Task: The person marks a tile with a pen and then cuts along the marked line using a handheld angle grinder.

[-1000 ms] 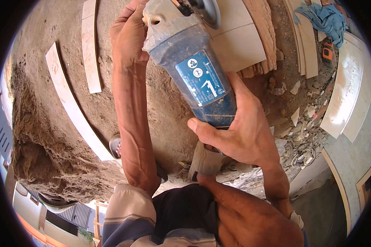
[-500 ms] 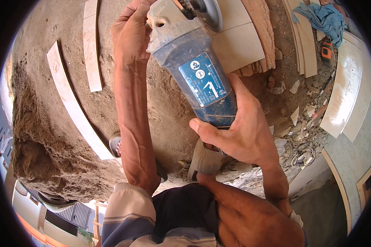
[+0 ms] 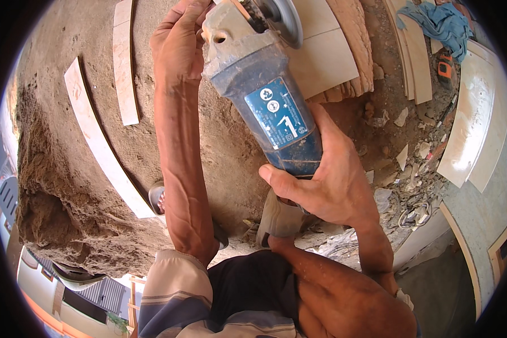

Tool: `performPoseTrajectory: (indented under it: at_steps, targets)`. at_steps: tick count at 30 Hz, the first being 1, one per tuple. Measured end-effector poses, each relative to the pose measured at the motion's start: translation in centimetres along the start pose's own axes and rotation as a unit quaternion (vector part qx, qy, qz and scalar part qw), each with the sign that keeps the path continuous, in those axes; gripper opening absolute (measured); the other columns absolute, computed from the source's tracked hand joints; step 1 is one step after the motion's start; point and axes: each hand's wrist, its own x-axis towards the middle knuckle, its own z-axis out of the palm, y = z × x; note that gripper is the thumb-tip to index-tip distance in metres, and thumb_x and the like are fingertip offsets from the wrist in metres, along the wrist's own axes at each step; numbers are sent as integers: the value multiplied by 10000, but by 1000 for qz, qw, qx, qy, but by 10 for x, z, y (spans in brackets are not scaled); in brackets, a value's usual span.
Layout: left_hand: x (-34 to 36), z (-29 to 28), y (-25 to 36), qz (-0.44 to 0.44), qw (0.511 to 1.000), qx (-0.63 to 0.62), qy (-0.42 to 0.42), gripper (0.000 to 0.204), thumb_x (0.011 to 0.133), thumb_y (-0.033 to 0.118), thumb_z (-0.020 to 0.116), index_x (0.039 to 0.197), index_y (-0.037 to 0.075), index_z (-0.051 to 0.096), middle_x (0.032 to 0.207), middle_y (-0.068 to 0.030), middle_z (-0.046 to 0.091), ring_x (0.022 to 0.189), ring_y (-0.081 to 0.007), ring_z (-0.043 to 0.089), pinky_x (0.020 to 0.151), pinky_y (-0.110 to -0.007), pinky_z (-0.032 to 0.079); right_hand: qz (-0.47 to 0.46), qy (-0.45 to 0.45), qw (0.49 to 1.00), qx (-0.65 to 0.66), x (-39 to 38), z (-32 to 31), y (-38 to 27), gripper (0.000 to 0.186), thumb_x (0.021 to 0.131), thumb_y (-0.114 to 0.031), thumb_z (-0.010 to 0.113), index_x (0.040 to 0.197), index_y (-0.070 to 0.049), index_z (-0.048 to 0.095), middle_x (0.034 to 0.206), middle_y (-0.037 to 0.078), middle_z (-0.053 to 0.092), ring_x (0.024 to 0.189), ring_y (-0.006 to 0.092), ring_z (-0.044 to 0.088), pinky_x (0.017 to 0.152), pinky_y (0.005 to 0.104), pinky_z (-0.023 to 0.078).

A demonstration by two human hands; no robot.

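My right hand (image 3: 335, 174) is wrapped round the rear body of a blue angle grinder (image 3: 279, 115), its thumb lying across the back end. The grinder slants up and left, its worn grey gear head toward the top edge. A pale disc (image 3: 287, 22) on the gear head stands over a cream tile (image 3: 324, 59). My left hand (image 3: 180, 42) is beside the gear head, fingers curled and pressed together. What they pinch, if anything, is hidden by the tool and cut off by the picture's top edge.
Long cut tile strips (image 3: 104, 135) lie on the dirt at left. More strips (image 3: 417, 62) are at upper right, near a blue cloth (image 3: 439, 25) and an orange-and-black tape measure (image 3: 446, 70). Rubble (image 3: 414, 166) and glossy tile pieces (image 3: 470, 118) are to the right.
The grinder and both hands have barely moved; the tool has tipped very slightly. The surroundings have shifted a little in the picture.
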Motion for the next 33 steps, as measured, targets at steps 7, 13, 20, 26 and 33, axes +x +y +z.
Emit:
performPoseTrajectory:
  at_steps: [7,13,20,26,33]
  targets:
    - [1,-1,-4,6,999,-46,-27,220,1039,238,773,1160,56,795,1028,-53,806,871,-130,756,736,-278,598,15,-2,1000,16,-3,0,0,711,801,-325,910,1337,21,598,1008,141,730,886,224,709,838,387,581]
    - [5,-9,-9,1,995,-79,-67,165,1050,214,756,1114,65,790,991,-52,801,820,-116,739,691,-273,589,15,-6,1000,2,-5,-2,0,699,802,-334,909,1323,16,600,1008,149,733,895,243,719,849,397,580]
    - [6,-1,-9,25,999,-35,-14,154,1042,208,765,1129,84,793,1045,-29,806,927,-124,738,832,-297,589,19,-8,1000,6,-9,-3,1,747,802,-325,911,1379,17,581,1051,159,738,930,251,726,871,402,580]
    - [7,-3,-10,4,999,-48,-11,141,1038,210,770,1125,102,795,1063,-22,805,966,-126,738,876,-299,584,23,-14,999,-19,-12,-5,4,771,804,-312,910,1410,21,571,1082,167,735,951,251,725,888,401,580]
    - [6,-2,-8,-2,998,-57,-28,132,1046,208,764,1116,98,784,1058,-25,798,954,-117,741,867,-290,595,13,-10,1000,-6,-15,-4,8,767,807,-309,910,1410,24,575,1084,161,728,967,238,717,887,398,576]
